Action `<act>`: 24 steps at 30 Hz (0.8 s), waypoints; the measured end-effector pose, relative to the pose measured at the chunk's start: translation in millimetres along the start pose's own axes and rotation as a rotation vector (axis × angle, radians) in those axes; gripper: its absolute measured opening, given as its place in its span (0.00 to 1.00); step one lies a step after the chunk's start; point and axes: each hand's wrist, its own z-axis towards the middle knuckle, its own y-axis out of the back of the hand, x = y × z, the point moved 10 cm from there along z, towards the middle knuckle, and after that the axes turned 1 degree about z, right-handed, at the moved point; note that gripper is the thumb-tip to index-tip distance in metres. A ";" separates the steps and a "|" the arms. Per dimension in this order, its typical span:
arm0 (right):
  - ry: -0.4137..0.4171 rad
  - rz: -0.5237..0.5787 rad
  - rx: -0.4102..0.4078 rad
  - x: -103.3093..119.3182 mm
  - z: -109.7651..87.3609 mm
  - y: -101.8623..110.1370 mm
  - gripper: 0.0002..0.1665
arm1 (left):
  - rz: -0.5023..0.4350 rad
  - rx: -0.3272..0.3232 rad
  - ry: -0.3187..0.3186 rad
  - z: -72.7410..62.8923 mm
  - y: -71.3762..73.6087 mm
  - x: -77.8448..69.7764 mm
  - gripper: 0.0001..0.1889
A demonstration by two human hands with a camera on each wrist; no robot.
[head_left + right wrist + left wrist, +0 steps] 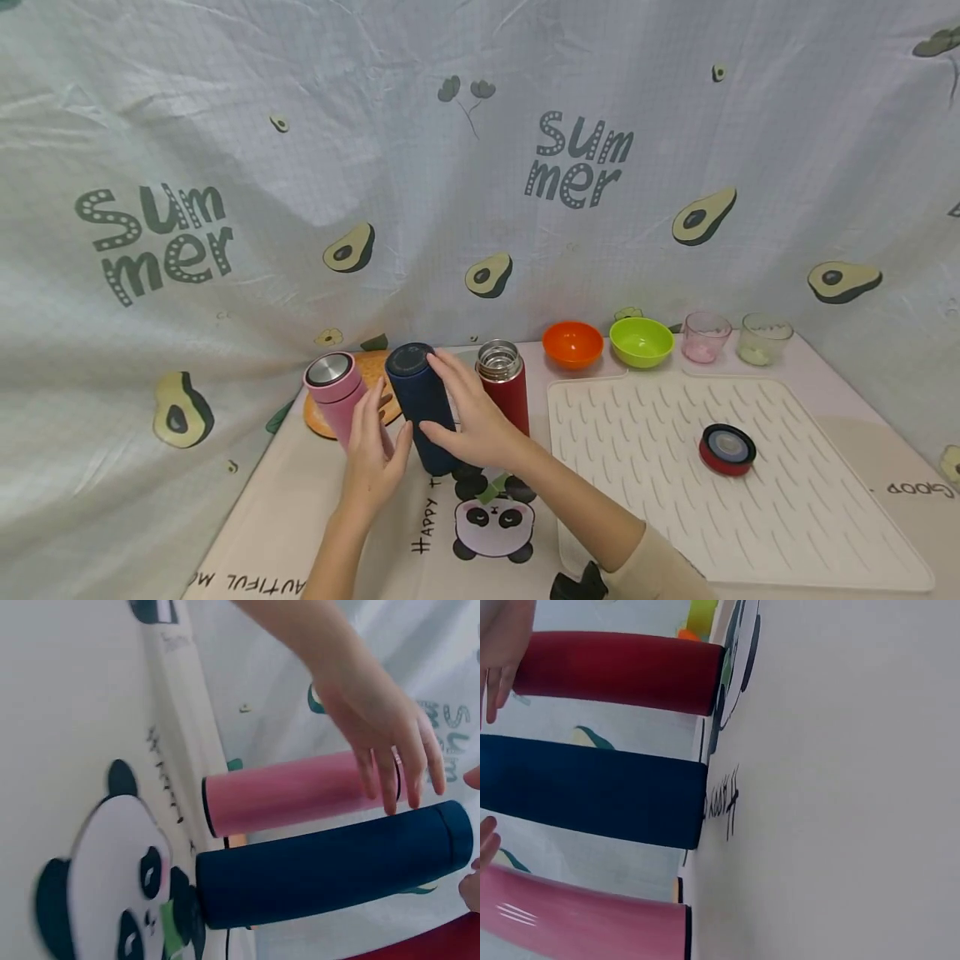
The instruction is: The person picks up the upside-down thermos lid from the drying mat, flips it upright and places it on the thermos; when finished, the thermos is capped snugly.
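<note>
A dark blue thermos (pixel 422 408) with its lid on stands upright between my two hands. My left hand (pixel 375 462) is at its left side, fingers loosely spread beside the pink thermos (pixel 343 404). My right hand (pixel 476 412) is on the other side, its fingertips near the blue lid; whether they touch it I cannot tell. Behind that hand is a lidless red thermos (pixel 510 392) with its steel mouth showing. In the right wrist view, the left hand (pixel 386 724) hangs over the gap between the pink and blue bodies. A red and black lid (pixel 727 450) lies to the right.
The red lid rests on a ribbed cream mat (pixel 645 500). Along the back stand an orange bowl (pixel 573 345), a green bowl (pixel 641 342), a pink glass (pixel 705 337) and a pale green glass (pixel 763 340). An orange round board (pixel 318 421) lies behind the pink thermos.
</note>
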 end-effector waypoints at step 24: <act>0.009 -0.658 -0.037 -85.9 -154.9 125.5 0.36 | 0.065 0.204 -0.286 -38.7 -36.3 -82.1 0.19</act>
